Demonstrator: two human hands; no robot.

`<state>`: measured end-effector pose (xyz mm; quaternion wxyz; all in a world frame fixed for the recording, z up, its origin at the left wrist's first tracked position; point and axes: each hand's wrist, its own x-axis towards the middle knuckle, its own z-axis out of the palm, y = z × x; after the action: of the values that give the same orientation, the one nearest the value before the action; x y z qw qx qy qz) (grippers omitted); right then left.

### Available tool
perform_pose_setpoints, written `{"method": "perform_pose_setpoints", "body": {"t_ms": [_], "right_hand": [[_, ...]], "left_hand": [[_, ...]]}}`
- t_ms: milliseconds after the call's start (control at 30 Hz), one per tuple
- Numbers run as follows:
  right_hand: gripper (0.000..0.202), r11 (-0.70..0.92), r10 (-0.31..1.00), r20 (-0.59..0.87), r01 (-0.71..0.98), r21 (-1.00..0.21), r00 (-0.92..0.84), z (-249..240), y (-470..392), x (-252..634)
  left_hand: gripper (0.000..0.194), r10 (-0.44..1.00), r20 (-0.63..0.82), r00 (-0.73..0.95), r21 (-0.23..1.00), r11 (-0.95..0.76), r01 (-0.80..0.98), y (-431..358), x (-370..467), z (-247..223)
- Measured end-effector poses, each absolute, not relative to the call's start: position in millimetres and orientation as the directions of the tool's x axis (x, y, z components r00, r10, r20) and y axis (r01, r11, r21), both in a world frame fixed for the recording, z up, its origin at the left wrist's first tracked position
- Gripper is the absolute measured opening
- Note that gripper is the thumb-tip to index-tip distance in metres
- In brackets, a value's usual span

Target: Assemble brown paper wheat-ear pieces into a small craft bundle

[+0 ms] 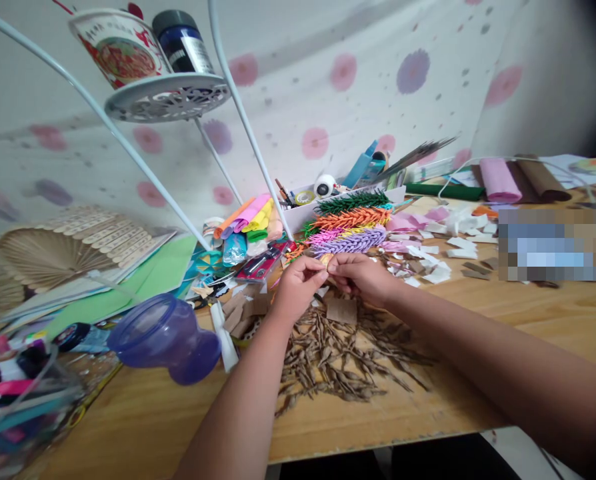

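Note:
My left hand (302,285) and my right hand (361,275) meet over the middle of the table. Their closed fingertips pinch a small golden-tan piece (327,260) between them; it is mostly covered, and its material is hard to make out. Below the hands lies a pile of twisted brown paper pieces (343,360), thin and pointed at the ends. A flat brown paper square (341,311) rests at the top of that pile. Just behind the hands are braided bundles in purple (353,241), orange (353,219) and green (353,202).
White and pink paper scraps (441,257) lie to the right, with rolled pink paper (499,180) farther back. A translucent purple container (165,340) stands left of my forearm. Behind it are green sheets (123,293) and wooden fans (73,247). A white metal stand (168,93) rises at back left.

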<state>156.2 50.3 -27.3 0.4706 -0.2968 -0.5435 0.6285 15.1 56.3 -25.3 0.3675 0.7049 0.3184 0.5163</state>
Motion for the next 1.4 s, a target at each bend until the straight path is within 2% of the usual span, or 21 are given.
{"method": "perform_pose_setpoints", "body": {"t_ms": [333,467,633,800,1000,1167,1267,1400], "right_hand": [[0.007,-0.065,0.91,0.065,-0.295,-0.953,-0.41,-21,47,157],[0.011,0.12,0.908,0.184,-0.186,-0.975,-0.378,-22,46,157],[0.019,0.426,0.868,0.369,0.116,-0.897,-0.331,-22,46,161],[0.024,0.515,0.851,0.424,0.342,-0.786,-0.309,-17,43,163],[0.026,0.528,0.847,0.433,0.388,-0.755,-0.309,-15,42,162],[0.023,0.633,0.763,0.539,0.244,-0.734,-0.358,-20,45,167],[0.034,0.699,0.71,0.59,0.278,-0.659,-0.384,-22,47,171],[0.01,0.781,0.624,0.645,0.394,-0.485,-0.441,-19,48,173]], "left_hand": [[0.005,0.797,0.528,0.293,0.796,-0.585,0.156,52,16,-22],[0.004,0.794,0.543,0.272,0.768,-0.601,0.221,48,18,-17],[0.007,0.843,0.475,0.255,0.816,-0.53,0.231,45,18,-15],[0.014,0.858,0.431,0.281,0.843,-0.493,0.215,45,18,-17],[0.024,0.864,0.411,0.291,0.843,-0.482,0.239,44,18,-16],[0.028,0.898,0.351,0.265,0.902,-0.401,0.162,48,17,-19],[0.032,0.917,0.31,0.251,0.919,-0.357,0.17,48,18,-23],[0.036,0.927,0.277,0.253,0.929,-0.325,0.176,49,19,-25]]}}
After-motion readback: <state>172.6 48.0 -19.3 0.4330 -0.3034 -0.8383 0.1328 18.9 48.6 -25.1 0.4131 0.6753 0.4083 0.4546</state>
